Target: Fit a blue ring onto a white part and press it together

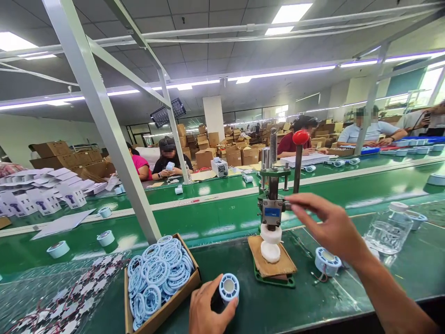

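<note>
Reaching toward the hand press (273,204), the right hand (330,227) is spreading its fingers near the lever (298,162). The left hand (208,308) is pinching a blue ring part (228,287) at the table edge; fingers could likely get caught under the ram.

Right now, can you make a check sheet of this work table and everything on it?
Surface: green bench, conveyor belt beyond it.
Job's things: round blue-and-white part in the left hand; hand press with red-knobbed lever on a brown pad; white piece under its ram; second round part beside the base.
Clutter: cardboard box of blue rings; clear plastic bottle; bag of small boards at the left.
Grippers: left hand shut on the part; right hand open, by the press body.
Cables: thin wires from the second part.
Surroundings: co-workers seated behind; stacked cartons.
</note>
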The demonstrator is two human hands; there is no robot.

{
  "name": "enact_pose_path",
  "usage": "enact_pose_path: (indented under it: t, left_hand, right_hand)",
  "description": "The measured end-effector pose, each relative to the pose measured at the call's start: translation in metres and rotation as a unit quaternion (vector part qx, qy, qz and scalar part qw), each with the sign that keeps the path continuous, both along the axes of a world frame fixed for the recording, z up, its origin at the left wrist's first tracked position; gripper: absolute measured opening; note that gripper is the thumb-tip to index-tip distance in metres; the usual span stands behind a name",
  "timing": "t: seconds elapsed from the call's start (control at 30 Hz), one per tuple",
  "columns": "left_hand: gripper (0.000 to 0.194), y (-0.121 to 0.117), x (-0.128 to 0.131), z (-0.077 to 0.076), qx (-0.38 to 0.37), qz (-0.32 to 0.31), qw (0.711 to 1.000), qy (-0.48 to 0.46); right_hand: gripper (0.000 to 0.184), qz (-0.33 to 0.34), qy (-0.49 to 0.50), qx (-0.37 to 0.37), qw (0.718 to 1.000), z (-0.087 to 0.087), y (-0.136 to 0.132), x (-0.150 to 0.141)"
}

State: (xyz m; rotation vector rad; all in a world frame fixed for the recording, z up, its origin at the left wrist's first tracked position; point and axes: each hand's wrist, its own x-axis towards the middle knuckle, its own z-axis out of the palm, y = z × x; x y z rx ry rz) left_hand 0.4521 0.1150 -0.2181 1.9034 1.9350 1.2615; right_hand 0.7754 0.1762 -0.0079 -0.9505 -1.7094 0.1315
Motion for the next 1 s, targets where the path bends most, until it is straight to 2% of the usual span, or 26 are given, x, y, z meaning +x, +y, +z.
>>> enact_pose_path:
  t: [0.1,0.17,0.27,0.33,0.4,0.47,0.6,0.67,0.77,1.0]
  left_hand:
    - [0.05,0.005,-0.002,-0.004,0.002,-0.002,1.0,0.008]
    - [0.05,0.011,0.001,-0.002,-0.004,0.006,1.0,0.0]
    - [0.05,0.023,0.013,0.013,-0.02,0.005,0.999,-0.038]
    - [0.052,0.033,0.028,0.03,-0.026,-0.017,0.998,-0.061]
    - [0.055,0.044,0.046,0.049,-0.035,-0.057,0.996,-0.066]
    - [0.057,0.054,0.064,0.066,-0.049,-0.1,0.992,-0.061]
    - [0.047,0.073,0.09,0.083,-0.051,-0.152,0.985,-0.057]
    - [0.044,0.08,0.097,0.084,-0.042,-0.157,0.984,-0.069]
    - [0.05,0.088,0.103,0.081,-0.032,-0.159,0.981,-0.105]
    - [0.053,0.107,0.126,0.07,-0.032,-0.212,0.957,-0.196]
  right_hand:
    - [0.018,-0.054,0.096,0.132,0.985,0.057,0.017,0.001]
    - [0.021,-0.11,0.14,0.189,0.966,0.091,0.035,0.003]
    - [0.03,-0.157,0.167,0.189,0.955,0.125,0.069,0.005]
    - [0.028,-0.151,0.164,0.148,0.964,0.137,0.092,0.005]
    - [0.029,-0.13,0.16,0.107,0.973,0.14,0.111,0.003]
    - [0.037,-0.113,0.16,0.089,0.976,0.138,0.122,0.0]
    - [0.038,-0.112,0.173,0.098,0.974,0.132,0.129,-0.002]
    - [0.036,-0.113,0.178,0.103,0.972,0.13,0.129,-0.002]
    - [0.032,-0.108,0.189,0.108,0.97,0.129,0.131,-0.002]
    - [0.026,-0.079,0.224,0.111,0.965,0.129,0.133,-0.004]
